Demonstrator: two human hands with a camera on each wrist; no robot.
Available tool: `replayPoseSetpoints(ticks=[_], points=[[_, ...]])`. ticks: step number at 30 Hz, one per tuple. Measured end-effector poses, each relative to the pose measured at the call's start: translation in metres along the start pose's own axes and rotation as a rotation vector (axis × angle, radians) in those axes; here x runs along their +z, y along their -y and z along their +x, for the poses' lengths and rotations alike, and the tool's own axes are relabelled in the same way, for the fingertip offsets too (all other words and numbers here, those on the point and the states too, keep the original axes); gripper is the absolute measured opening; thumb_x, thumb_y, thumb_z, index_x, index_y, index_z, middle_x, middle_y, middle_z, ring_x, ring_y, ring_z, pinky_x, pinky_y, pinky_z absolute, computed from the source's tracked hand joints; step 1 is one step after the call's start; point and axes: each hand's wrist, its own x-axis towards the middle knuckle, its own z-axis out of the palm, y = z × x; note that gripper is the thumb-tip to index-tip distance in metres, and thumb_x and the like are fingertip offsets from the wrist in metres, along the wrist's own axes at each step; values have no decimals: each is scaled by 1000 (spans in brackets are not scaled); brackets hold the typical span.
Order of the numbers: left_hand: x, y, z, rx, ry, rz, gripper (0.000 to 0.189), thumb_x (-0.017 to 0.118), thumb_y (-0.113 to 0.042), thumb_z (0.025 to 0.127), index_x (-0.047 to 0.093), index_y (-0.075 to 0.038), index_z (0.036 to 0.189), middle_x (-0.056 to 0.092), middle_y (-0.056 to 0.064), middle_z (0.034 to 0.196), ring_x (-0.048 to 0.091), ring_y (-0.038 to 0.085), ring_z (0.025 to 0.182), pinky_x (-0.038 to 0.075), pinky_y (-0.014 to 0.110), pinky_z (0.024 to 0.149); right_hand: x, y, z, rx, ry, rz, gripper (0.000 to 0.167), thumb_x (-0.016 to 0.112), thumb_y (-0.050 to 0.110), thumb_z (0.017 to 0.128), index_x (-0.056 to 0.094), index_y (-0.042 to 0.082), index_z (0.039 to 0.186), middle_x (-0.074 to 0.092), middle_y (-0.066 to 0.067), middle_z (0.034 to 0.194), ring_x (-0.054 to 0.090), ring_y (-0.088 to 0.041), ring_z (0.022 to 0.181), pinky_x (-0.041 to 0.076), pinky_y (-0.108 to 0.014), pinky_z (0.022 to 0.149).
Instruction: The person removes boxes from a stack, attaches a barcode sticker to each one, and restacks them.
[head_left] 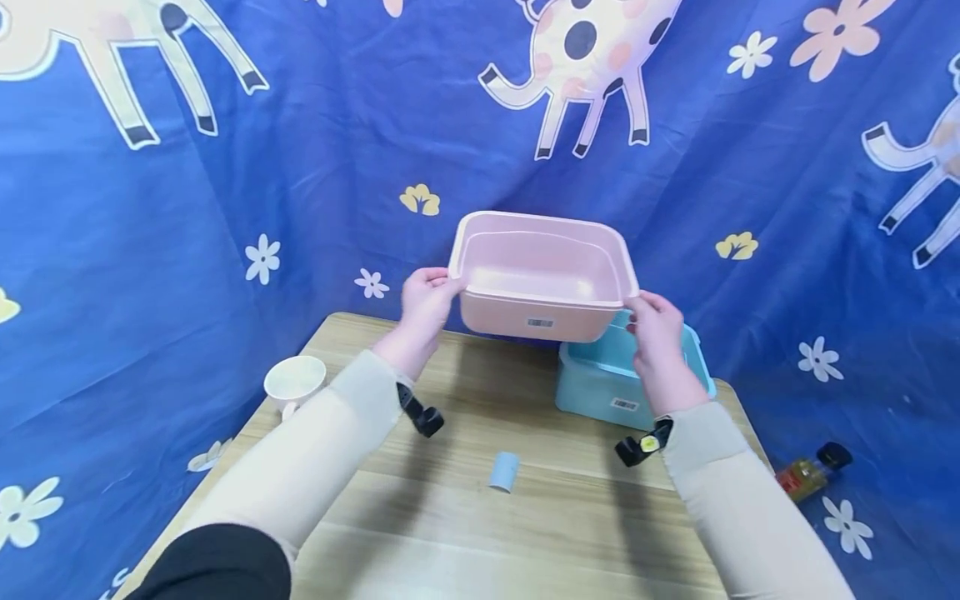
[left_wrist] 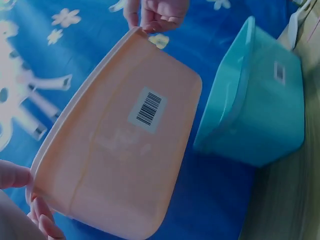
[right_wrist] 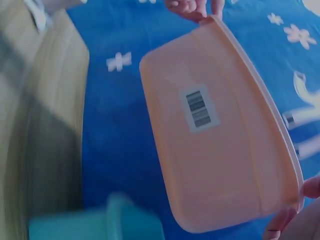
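Observation:
A pink plastic storage bin (head_left: 536, 315) hangs in the air above the back of the table, its opening turned up toward the head camera. My left hand (head_left: 427, 304) pinches the rim at its left front corner. At the right front corner, my right hand (head_left: 656, 329) grips the same rim between thumb and fingers. A barcode label is on the bin's near side, plain in both wrist views. Behind and below my right hand, a teal bin (head_left: 600, 387) stands on the table, partly covered by the pink bin and my hand.
On the wooden table (head_left: 450, 533), a white cup (head_left: 295, 382) stands at the left edge and a small light blue piece (head_left: 505, 472) lies near the middle. A bottle with a black cap (head_left: 813, 472) is beyond the right edge. A blue patterned cloth (head_left: 337, 167) hangs behind.

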Motion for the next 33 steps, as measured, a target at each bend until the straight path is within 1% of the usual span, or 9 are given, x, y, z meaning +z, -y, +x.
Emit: replayPoseSetpoints(ticks=[4,7,9,12,15,19,22,26,33], points=[[41,3,1,0,56,-20,37,72,2,82,57,10,115,62,8,86,57,15,75,47,24,70,-35,14,16,18,-53,-29,20,69,3,87,66,-1,107,60,3,75,50,-11,67,46,-21,62],[69,9,-1,-6,97,-14,40,72,1,82,59,8,119,61,6,82,57,15,74,45,23,67,-61,20,27,63,-73,-67,23,69,8,89,66,3,112,59,2,86,50,-13,76,44,-23,71],[87,12,-3,-11,121,-1,43,73,1,82,59,6,123,59,5,81,56,16,74,45,24,67,-78,22,34,96,-80,-68,24,69,10,90,67,5,114,59,2,92,49,-14,80,43,-24,74],[110,20,-6,-30,147,4,45,73,2,81,60,6,124,58,4,80,55,15,74,46,24,67,-100,22,43,137,-86,-70,23,69,12,92,68,7,115,57,1,98,49,-13,81,43,-24,75],[128,33,-7,-55,171,8,42,73,2,81,60,5,121,58,4,80,56,15,74,47,25,66,-117,17,52,159,-99,-78,22,68,12,93,68,8,114,56,1,100,49,-13,80,44,-22,74],[144,50,-11,-69,206,33,40,74,0,82,61,3,120,58,5,81,56,15,74,47,24,65,-137,7,60,176,-114,-94,17,67,11,93,67,9,110,55,2,98,49,-11,77,46,-19,70],[153,57,-15,-75,222,47,39,74,-1,83,61,3,120,59,5,81,56,15,74,47,24,65,-149,0,63,189,-121,-82,15,66,9,93,65,10,108,54,2,97,50,-10,75,47,-17,64],[163,66,-18,-97,232,65,39,75,-3,83,61,0,119,60,5,83,57,16,76,49,26,68,-161,-9,66,213,-133,-78,16,65,9,93,64,9,110,54,3,97,50,-9,75,48,-17,62],[174,82,-21,-135,256,93,42,75,-2,82,60,2,121,62,9,89,59,19,81,51,30,75,-177,-23,66,218,-152,-90,18,64,7,93,64,6,111,56,5,88,51,-8,70,47,-17,60]])
